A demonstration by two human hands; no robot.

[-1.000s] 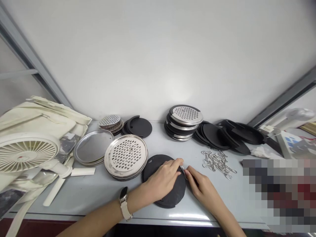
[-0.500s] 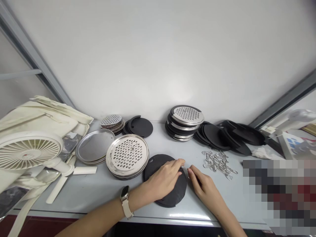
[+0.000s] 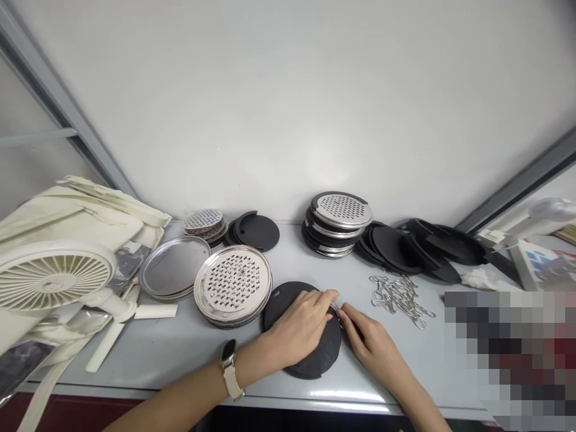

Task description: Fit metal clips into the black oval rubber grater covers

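Observation:
A black round disc [image 3: 284, 300] lies flat on the grey table [image 3: 180, 348] in front of me. My left hand [image 3: 299, 327] rests on top of it, fingers curved and pressing down at its right edge. My right hand [image 3: 368, 339] is beside the disc's right edge, its fingertips pinched on a small metal wire clip [image 3: 335, 307] where the two hands meet. A loose heap of similar metal clips [image 3: 400, 295] lies just right of my right hand.
Left of the disc sit a perforated steel plate [image 3: 233, 282] on a stack and plain steel trays [image 3: 173, 274]. Behind are small perforated discs [image 3: 203, 222], black discs [image 3: 254, 231], a black-and-steel stack [image 3: 338, 222] and more black discs [image 3: 405, 246]. A white fan [image 3: 54, 282] stands far left.
Both hands stay at the disc's right edge with only slight finger shifts around the clip. The view has drifted a little.

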